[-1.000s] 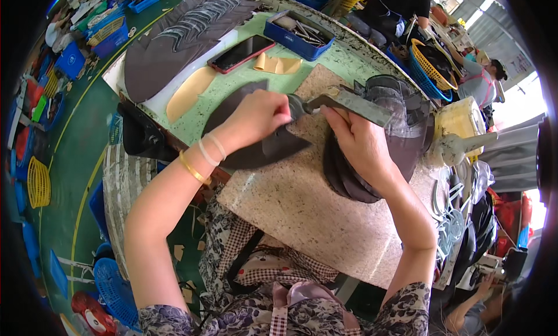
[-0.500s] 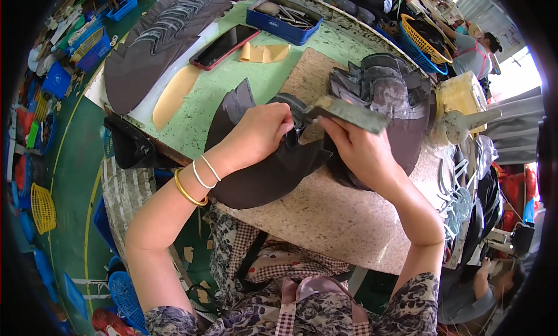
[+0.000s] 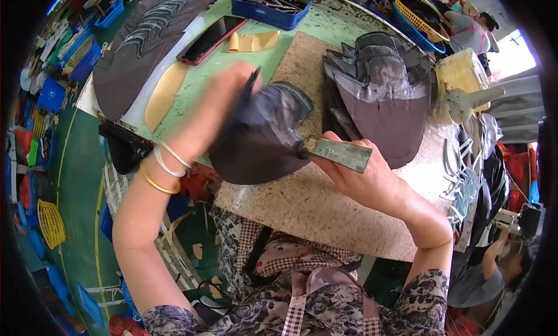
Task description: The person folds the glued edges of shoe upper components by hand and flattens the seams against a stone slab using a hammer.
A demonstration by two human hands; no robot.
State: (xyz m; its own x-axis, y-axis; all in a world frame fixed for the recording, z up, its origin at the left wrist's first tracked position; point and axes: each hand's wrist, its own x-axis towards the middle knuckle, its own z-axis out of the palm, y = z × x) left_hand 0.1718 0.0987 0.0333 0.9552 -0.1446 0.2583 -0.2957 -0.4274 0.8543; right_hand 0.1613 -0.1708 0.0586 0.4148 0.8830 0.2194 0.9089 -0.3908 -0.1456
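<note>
My left hand (image 3: pixel 232 86) is smeared by motion at the upper left edge of a dark brown cut piece (image 3: pixel 250 162), which looks like a shoe upper. The piece has a rounded near end and a shiny grey-smeared band. My right hand (image 3: pixel 369 173) is closed around a flat grey-green bar-like tool (image 3: pixel 343 155), its dark tip at the piece's right edge. Just beyond that hand lies a stack of similar dark pieces (image 3: pixel 381 115), their far edges smeared grey. Which fingers of the left hand touch the piece cannot be made out.
A speckled board (image 3: pixel 302 211) lies on the green tabletop (image 3: pixel 203 83). Around it are a phone (image 3: pixel 212 40), tan scraps (image 3: pixel 256 41), a blue tool tray (image 3: pixel 270 13), overlapping dark pieces (image 3: pixel 125 74) and a yellowish container (image 3: pixel 462 83). Baskets (image 3: pixel 51 224) stand on the floor; other people sit nearby.
My left hand has swung up and left, lifting or turning the piece's far edge. My right hand has moved down with the tool, away from the stack, which is now more exposed.
</note>
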